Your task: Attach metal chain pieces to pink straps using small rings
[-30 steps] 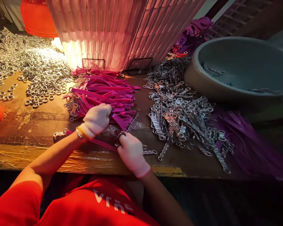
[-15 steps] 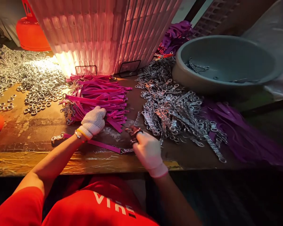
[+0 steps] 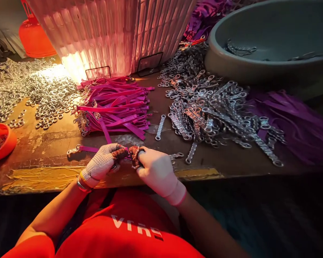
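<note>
My left hand (image 3: 104, 159), in a white knit glove with brown-wrapped fingertips, is pinched on a pink strap (image 3: 105, 130) that runs down from the pile. Fingertip to fingertip with it, my right hand (image 3: 157, 170), gloved likewise, is closed; what it grips is hidden. A bit of pink shows between the two hands. Another pink strap (image 3: 88, 148) with a metal clasp (image 3: 73, 150) at its left end lies on the table and passes behind my left hand. Beyond my hands is the pile of pink straps (image 3: 115, 107). A short chain (image 3: 160, 127) lies apart, right of that pile.
Many metal chains (image 3: 204, 111) are heaped at right, before a big grey basin (image 3: 231, 68). Loose metal rings (image 3: 51, 95) cover the table's left. An orange bowl (image 3: 8, 147) stands at the left edge. Corrugated clear panels (image 3: 110, 39) rise behind the straps; purple straps (image 3: 293, 125) lie far right.
My hands have come together near the table's front edge. The left moved down from the pile with a pink strap; the right shifted left, away from the chains. The view has turned slightly.
</note>
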### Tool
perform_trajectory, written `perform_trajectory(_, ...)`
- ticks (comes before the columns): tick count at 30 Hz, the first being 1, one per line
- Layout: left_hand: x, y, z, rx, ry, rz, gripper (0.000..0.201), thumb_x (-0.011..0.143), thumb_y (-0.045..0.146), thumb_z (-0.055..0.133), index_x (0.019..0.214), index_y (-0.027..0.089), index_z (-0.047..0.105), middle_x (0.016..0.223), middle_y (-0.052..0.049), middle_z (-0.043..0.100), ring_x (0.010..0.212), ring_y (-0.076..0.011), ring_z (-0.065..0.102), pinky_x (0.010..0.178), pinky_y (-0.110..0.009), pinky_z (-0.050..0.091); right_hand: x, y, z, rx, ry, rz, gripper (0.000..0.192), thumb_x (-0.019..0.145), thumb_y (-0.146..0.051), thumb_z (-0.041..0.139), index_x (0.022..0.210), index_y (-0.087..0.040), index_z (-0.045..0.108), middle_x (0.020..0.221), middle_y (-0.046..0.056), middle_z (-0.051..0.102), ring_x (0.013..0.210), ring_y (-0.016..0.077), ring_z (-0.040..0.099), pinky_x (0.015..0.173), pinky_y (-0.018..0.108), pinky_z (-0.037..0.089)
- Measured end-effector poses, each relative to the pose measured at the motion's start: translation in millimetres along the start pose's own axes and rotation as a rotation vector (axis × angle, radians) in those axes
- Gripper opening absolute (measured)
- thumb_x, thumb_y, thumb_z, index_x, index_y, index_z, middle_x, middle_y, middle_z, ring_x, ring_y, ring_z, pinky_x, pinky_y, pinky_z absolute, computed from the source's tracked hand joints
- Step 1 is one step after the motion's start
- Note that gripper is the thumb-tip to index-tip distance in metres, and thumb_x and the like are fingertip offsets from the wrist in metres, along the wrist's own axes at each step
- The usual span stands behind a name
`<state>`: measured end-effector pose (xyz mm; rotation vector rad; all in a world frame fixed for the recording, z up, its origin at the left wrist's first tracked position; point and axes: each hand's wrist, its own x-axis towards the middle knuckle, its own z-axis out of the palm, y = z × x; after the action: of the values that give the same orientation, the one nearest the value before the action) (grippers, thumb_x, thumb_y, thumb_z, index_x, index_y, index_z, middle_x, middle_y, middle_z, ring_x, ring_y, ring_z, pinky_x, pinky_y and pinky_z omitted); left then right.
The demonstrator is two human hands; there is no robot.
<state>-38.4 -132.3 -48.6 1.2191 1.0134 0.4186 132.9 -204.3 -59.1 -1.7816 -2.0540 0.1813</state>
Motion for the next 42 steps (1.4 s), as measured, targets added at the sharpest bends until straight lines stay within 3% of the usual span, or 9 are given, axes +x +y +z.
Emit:
perform_trajectory(9,1,-10,-4.3,0.77,-0.032,0.364,0.017,0.087,0.019,0.056,0.071,0.017,0.062,0.068,-0.001,0.061,0.062,-0.0116,0.05,0.058,-0.022,0.032,-1,-5,7,-0.163,-0.025,-0.028,0.015,0.076,-0.011,0.055,0.08,-0.016,0.069,0.079,0.011,0.068,0.065,0.0212,0.058,0.059,0.032,0.032)
perform_trajectory(13,6,-17,-7.1,0.682,-0.131,0.321,0.02,0.088,0.018,0.051,0.077,0.017,0.068,0.07,-0.001,0.064,0.063,-0.0127,0.052,0.059,-0.021,0.034,-4,-2,7,-0.018,-0.072,0.057,0.036,0.08,-0.009,0.051,0.111,-0.014,0.068,0.103,0.012,0.073,0.089,0.0233,0.067,0.075,0.03,0.044)
perform_trajectory(16,6,-23,-6.4,0.584,-0.123,0.308,0.024,0.092,0.027,0.05,0.086,0.014,0.07,0.076,-0.002,0.067,0.071,-0.0148,0.057,0.065,-0.022,0.04,0,-3,-2,0.0,-0.317,0.16,0.046,0.083,-0.018,0.057,0.129,-0.015,0.058,0.108,0.012,0.074,0.094,0.0257,0.069,0.076,0.03,0.046)
perform_trajectory(19,4,-30,-3.2,0.638,-0.09,0.321,0.028,0.093,0.034,0.052,0.09,0.014,0.071,0.084,-0.004,0.07,0.078,-0.0169,0.06,0.071,-0.024,0.042,5,-6,-5,-0.112,-0.511,0.257,0.03,0.085,-0.022,0.054,0.113,-0.016,0.064,0.092,0.011,0.075,0.084,0.0276,0.071,0.066,0.031,0.043)
perform_trajectory(28,7,-23,6.9,0.862,-0.197,0.314,0.024,0.091,0.018,0.046,0.081,0.015,0.068,0.078,-0.002,0.068,0.072,-0.015,0.059,0.063,-0.023,0.038,-9,1,1,-0.269,-0.508,0.015,0.023,0.086,-0.021,0.05,0.099,-0.011,0.066,0.078,0.015,0.072,0.076,0.0281,0.07,0.057,0.032,0.033)
perform_trajectory(31,0,0,-15.5,1.072,-0.19,0.319,0.025,0.086,0.012,0.047,0.093,0.019,0.07,0.089,-0.004,0.072,0.076,-0.0169,0.062,0.065,-0.024,0.04,-9,8,-1,-0.302,-0.5,0.024,0.023,0.089,-0.023,0.05,0.099,-0.012,0.067,0.077,0.015,0.072,0.073,0.0262,0.069,0.057,0.031,0.031)
perform_trajectory(35,-14,17,-73.4,1.278,0.017,0.313,0.021,0.088,0.022,0.05,0.092,0.019,0.071,0.085,-0.006,0.07,0.071,-0.0188,0.062,0.067,-0.028,0.044,-12,16,-1,-0.361,-0.483,0.121,0.025,0.092,-0.03,0.052,0.097,-0.013,0.068,0.078,0.014,0.072,0.074,0.0265,0.068,0.058,0.033,0.03)
perform_trajectory(38,-19,9,-97.2,1.176,0.211,0.388,0.027,0.089,0.03,0.052,0.103,0.017,0.072,0.099,-0.011,0.071,0.088,-0.0233,0.065,0.081,-0.035,0.049,-13,31,-2,-0.321,-0.397,0.064,0.029,0.091,-0.04,0.057,0.095,-0.014,0.07,0.086,0.013,0.072,0.078,0.0261,0.066,0.063,0.034,0.035)
perform_trajectory(42,-17,-5,-70.6,0.494,0.339,0.277,0.028,0.09,0.036,0.059,0.106,0.016,0.071,0.087,-0.007,0.07,0.07,-0.0154,0.061,0.063,-0.025,0.048,0,77,-7,-0.338,-0.217,-0.038,0.022,0.083,-0.02,0.063,0.102,-0.013,0.073,0.118,0.015,0.069,0.11,0.0292,0.06,0.082,0.036,0.042)
